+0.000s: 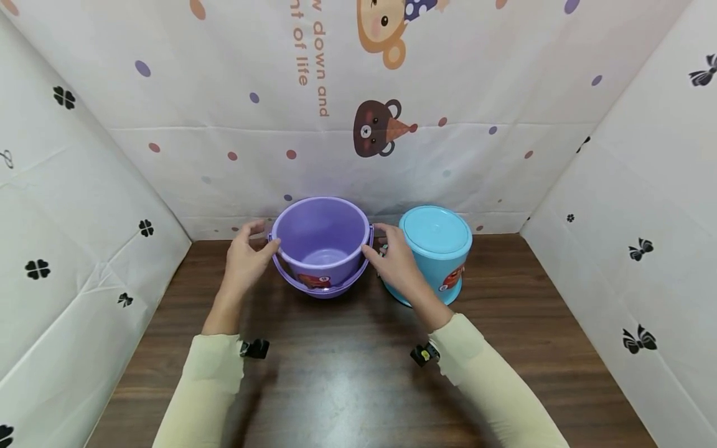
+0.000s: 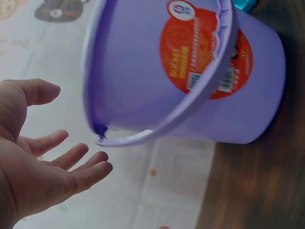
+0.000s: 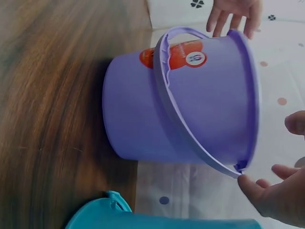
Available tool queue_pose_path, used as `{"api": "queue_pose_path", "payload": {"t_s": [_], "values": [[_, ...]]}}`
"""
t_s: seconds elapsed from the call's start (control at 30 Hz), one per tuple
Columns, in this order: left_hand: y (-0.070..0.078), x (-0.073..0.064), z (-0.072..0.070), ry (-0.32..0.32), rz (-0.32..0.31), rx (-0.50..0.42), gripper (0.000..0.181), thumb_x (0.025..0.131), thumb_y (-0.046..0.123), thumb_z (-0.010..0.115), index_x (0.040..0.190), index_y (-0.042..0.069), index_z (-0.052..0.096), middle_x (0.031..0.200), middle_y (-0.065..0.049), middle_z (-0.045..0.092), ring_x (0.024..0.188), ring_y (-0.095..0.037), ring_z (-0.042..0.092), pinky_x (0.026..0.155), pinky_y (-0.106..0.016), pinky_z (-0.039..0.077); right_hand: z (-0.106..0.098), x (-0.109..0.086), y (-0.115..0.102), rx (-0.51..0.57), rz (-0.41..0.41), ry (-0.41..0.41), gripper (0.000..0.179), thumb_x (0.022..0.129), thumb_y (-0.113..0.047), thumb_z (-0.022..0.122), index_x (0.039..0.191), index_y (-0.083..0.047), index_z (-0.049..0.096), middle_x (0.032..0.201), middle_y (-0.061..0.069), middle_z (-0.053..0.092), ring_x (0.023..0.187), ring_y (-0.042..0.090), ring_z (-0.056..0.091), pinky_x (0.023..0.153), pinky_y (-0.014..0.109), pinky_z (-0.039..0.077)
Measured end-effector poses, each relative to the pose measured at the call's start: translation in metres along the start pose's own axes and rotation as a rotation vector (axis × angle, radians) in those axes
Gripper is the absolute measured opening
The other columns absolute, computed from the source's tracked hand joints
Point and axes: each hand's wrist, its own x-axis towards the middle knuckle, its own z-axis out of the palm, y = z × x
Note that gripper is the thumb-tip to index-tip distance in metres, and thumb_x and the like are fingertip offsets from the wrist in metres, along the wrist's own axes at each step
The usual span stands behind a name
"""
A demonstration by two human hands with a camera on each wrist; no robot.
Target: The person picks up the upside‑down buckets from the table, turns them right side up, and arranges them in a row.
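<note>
A purple bucket (image 1: 322, 224) stands upright, mouth up, with its handle (image 1: 322, 289) hanging down across the front. In the left wrist view a red label (image 2: 190, 52) shows on its side. My left hand (image 1: 246, 258) is at the left of the rim; its fingers are spread and apart from the bucket (image 2: 138, 71) in the left wrist view. At the opposite side is my right hand (image 1: 394, 258), fingers loosely bent, a fingertip right at the handle's pivot in the right wrist view. Neither hand grips the bucket.
A turquoise bucket (image 1: 434, 239) stands just right of the purple one, flat round face up and flared rim on the wooden table (image 1: 336, 386). Patterned white sheets (image 1: 476, 155) rise at the back and both sides.
</note>
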Motion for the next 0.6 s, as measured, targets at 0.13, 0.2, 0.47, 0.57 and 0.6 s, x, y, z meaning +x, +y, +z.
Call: {"api": "queue_pose_path", "payload": {"t_s": [0.13,0.2,0.47,0.57,0.6], "values": [[0.013,-0.010,0.002,0.043,0.103,-0.002,0.058,0.094,0.016,0.073,0.146,0.001,0.051,0.146,-0.022,0.052,0.132,-0.043,0.057,0.109,-0.055,0.049,-0.014,-0.013,-0.002,0.086,-0.047,0.017,0.053,0.101,-0.023,0.067,0.148,-0.008,0.048,0.148,0.019,0.045,0.132,0.035,0.055,0.107,0.048,0.052],[0.020,-0.016,0.004,0.060,0.166,-0.009,0.057,0.092,0.013,0.075,0.143,-0.001,0.053,0.142,-0.024,0.053,0.130,-0.043,0.058,0.108,-0.055,0.050,-0.022,-0.020,-0.002,0.158,-0.070,0.009,0.050,0.102,-0.018,0.066,0.148,-0.007,0.048,0.149,0.020,0.045,0.135,0.036,0.053,0.110,0.049,0.050],[0.041,-0.033,0.017,0.020,0.356,0.023,0.056,0.088,0.009,0.080,0.139,0.003,0.058,0.138,-0.017,0.056,0.125,-0.033,0.057,0.102,-0.054,0.054,-0.055,-0.041,0.004,0.261,-0.175,-0.001,0.046,0.102,-0.006,0.063,0.145,-0.001,0.049,0.146,0.019,0.051,0.137,0.039,0.051,0.112,0.048,0.047],[0.047,-0.037,0.022,-0.024,0.417,0.034,0.057,0.088,0.011,0.081,0.140,0.006,0.058,0.141,-0.014,0.056,0.127,-0.031,0.056,0.104,-0.053,0.052,-0.064,-0.048,0.007,0.256,-0.229,0.019,0.046,0.101,-0.002,0.063,0.144,0.000,0.050,0.144,0.019,0.052,0.137,0.035,0.052,0.112,0.043,0.048],[0.049,-0.038,0.023,-0.037,0.438,0.033,0.057,0.087,0.011,0.081,0.140,0.006,0.058,0.141,-0.014,0.057,0.128,-0.030,0.055,0.104,-0.053,0.052,-0.066,-0.050,0.008,0.257,-0.244,0.027,0.046,0.100,-0.001,0.063,0.144,0.000,0.050,0.144,0.020,0.053,0.136,0.032,0.052,0.111,0.040,0.049]]}}
